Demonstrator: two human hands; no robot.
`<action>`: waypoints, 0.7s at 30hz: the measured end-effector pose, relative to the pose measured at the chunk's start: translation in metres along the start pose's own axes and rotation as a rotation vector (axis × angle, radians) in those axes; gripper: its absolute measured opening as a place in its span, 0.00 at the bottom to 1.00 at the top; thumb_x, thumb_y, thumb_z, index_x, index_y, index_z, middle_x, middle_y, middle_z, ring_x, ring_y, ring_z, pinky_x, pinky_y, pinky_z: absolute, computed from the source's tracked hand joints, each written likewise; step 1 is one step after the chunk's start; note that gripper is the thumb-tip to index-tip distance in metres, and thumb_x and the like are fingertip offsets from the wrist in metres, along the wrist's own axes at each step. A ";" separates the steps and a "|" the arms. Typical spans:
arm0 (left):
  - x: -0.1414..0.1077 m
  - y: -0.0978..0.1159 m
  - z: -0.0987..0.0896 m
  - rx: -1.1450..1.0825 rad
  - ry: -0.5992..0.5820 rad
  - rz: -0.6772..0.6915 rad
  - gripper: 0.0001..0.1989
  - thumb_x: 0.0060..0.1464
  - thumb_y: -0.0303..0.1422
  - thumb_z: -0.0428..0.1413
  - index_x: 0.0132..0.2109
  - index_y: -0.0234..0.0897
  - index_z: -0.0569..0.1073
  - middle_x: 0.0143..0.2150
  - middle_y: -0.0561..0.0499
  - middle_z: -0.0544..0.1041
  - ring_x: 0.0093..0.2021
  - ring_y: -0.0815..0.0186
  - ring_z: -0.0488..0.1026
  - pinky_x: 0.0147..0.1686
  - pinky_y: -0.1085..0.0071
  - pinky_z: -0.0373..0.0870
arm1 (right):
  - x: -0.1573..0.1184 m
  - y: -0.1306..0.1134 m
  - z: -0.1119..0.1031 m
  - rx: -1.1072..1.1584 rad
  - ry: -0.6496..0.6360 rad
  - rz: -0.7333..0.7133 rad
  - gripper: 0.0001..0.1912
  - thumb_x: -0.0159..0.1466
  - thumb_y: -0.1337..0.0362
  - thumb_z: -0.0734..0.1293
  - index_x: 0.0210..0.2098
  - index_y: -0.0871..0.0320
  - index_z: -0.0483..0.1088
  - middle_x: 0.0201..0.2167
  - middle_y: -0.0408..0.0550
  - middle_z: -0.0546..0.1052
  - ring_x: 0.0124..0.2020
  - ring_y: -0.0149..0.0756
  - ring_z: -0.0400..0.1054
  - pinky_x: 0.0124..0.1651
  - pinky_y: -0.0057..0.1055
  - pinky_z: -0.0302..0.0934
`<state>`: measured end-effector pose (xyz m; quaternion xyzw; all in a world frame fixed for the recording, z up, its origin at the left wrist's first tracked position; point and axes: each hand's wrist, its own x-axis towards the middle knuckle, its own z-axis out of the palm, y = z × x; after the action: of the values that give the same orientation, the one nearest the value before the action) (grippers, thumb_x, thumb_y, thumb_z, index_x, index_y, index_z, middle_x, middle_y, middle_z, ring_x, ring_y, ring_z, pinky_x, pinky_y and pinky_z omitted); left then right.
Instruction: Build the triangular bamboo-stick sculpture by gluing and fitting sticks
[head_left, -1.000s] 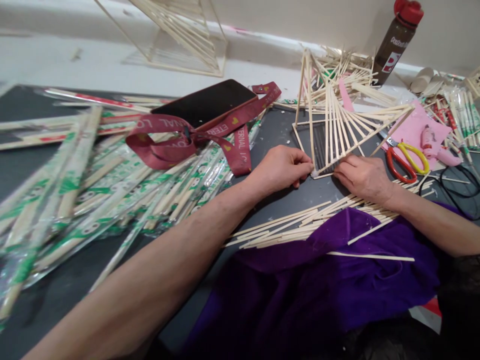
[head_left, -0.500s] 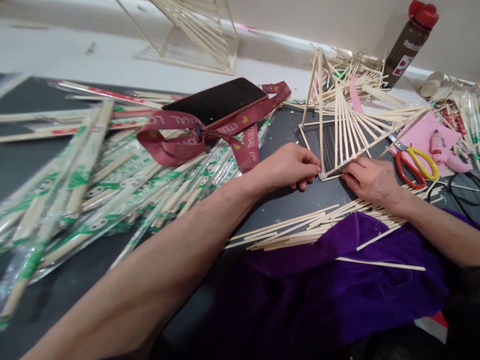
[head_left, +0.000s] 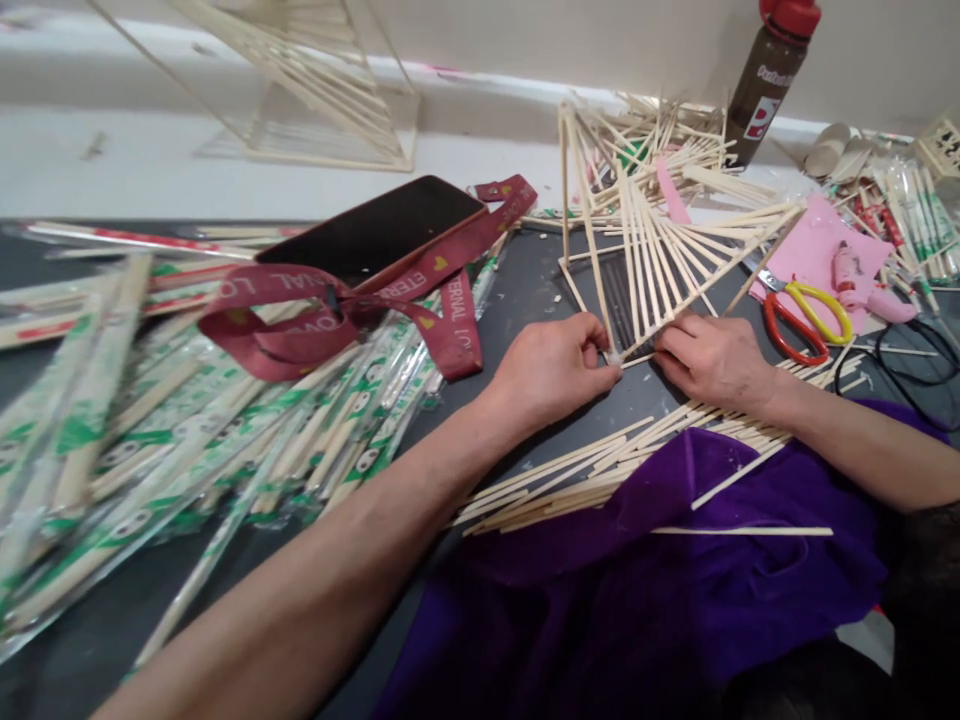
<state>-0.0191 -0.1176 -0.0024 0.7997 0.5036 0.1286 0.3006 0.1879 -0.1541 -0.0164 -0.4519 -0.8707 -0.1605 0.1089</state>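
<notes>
A frame of thin wooden sticks (head_left: 651,262) stands on the dark table, its sticks fanned out in a twisted row. My left hand (head_left: 551,368) is closed at the frame's near corner, thumb and fingertips against the whitish joint. To the right of that corner, my right hand (head_left: 712,358) grips the bottom stick with bent fingers; its fingertips are partly hidden behind the frame. Loose wooden sticks (head_left: 570,478) lie just in front of both hands, some on a purple cloth (head_left: 637,600).
Wrapped chopsticks (head_left: 225,440) cover the left, with a phone (head_left: 375,230) and red lanyard (head_left: 442,290) on top. Scissors (head_left: 802,320), a pink glue gun (head_left: 862,285) and a black cord (head_left: 892,365) lie right. Behind stand a bottle (head_left: 772,85) and another stick frame (head_left: 315,90).
The view has shifted, so most things sit further left. My left thumb has come forward against the frame's corner. My right hand keeps its place on the bottom stick.
</notes>
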 end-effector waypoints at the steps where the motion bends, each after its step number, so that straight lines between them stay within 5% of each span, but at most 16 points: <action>1: -0.001 0.001 0.001 0.010 0.011 -0.005 0.06 0.45 0.33 0.57 0.33 0.36 0.72 0.22 0.57 0.72 0.22 0.69 0.67 0.27 0.72 0.59 | 0.000 0.000 0.001 0.004 0.002 0.000 0.16 0.68 0.62 0.57 0.31 0.59 0.72 0.32 0.48 0.76 0.28 0.32 0.65 0.29 0.32 0.46; 21: -0.004 0.006 0.005 0.080 0.076 0.015 0.03 0.44 0.32 0.54 0.28 0.37 0.71 0.22 0.54 0.73 0.23 0.69 0.68 0.25 0.74 0.61 | 0.001 0.002 0.005 0.086 -0.081 -0.052 0.15 0.68 0.63 0.57 0.32 0.61 0.72 0.32 0.49 0.74 0.29 0.32 0.60 0.30 0.32 0.45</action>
<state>-0.0141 -0.1249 -0.0018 0.8094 0.5134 0.1405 0.2480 0.1886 -0.1501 -0.0198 -0.4302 -0.8919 -0.1073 0.0885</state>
